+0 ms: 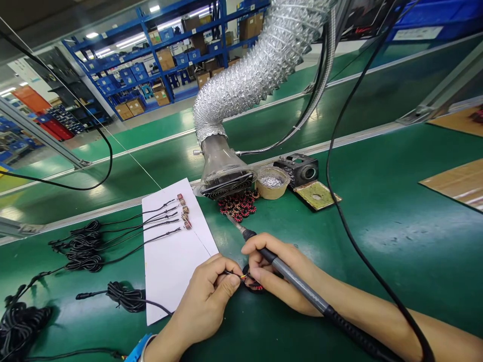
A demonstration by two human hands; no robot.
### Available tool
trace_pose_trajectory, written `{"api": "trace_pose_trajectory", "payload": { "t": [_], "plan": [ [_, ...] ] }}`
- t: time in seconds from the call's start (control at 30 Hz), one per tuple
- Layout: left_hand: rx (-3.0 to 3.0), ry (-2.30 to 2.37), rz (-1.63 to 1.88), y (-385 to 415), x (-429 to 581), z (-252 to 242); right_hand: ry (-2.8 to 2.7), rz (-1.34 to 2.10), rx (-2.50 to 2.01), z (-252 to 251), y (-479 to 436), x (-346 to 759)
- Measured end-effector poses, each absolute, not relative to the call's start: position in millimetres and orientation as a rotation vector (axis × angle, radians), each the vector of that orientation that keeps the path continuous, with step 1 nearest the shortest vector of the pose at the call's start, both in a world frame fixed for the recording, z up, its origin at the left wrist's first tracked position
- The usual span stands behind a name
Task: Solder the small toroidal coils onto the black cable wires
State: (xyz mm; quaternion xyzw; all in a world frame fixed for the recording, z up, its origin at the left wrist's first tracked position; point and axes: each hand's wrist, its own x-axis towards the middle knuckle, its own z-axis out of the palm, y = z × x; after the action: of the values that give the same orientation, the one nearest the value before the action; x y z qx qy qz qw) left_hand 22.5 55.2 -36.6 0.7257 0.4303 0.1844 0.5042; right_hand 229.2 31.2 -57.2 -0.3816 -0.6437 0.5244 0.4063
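Note:
My left hand [209, 296] pinches the end of a black cable [158, 305], its thin coloured wires showing at the fingertips. My right hand [283, 269] holds a soldering iron [290, 276] between thumb and index finger, its tip pointing up and left. Under the right fingers lies a small red and black coil [253, 285], partly hidden, close to the wire ends. A pile of similar coils [239, 205] sits beyond the iron's tip. On a white sheet [166, 271] to the left are several small coils [184, 213] and the ends of black cables.
A fume hood [222, 166] with a silver duct [241, 90] stands behind the coils. Beside it are a solder bowl [272, 182], an iron stand [302, 171] and a yellow sponge [317, 195]. Coiled cables [85, 246] lie left; a black cord [350, 236] hangs at right.

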Motion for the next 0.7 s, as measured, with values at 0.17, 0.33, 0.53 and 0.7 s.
{"api": "trace_pose_trajectory", "payload": {
  "t": [0.17, 0.33, 0.53, 0.7],
  "plan": [
    [1.836, 1.047, 0.414, 51.9, 23.5, -32.1, -1.711, 1.272, -0.974, -53.3, 31.7, 231.6],
    [1.975, 1.049, 0.357, 48.7, 25.2, -27.6, -1.826, 1.201, -0.935, -49.8, 30.6, 235.0],
    [2.211, 1.016, 0.359, 45.5, 24.8, -30.5, -1.878, 1.151, -0.929, -53.5, 30.5, 233.5],
    [2.294, 1.004, 0.430, 44.1, 24.9, -30.6, -1.758, 1.334, -0.973, -56.7, 28.9, 231.6]
  ]
}}
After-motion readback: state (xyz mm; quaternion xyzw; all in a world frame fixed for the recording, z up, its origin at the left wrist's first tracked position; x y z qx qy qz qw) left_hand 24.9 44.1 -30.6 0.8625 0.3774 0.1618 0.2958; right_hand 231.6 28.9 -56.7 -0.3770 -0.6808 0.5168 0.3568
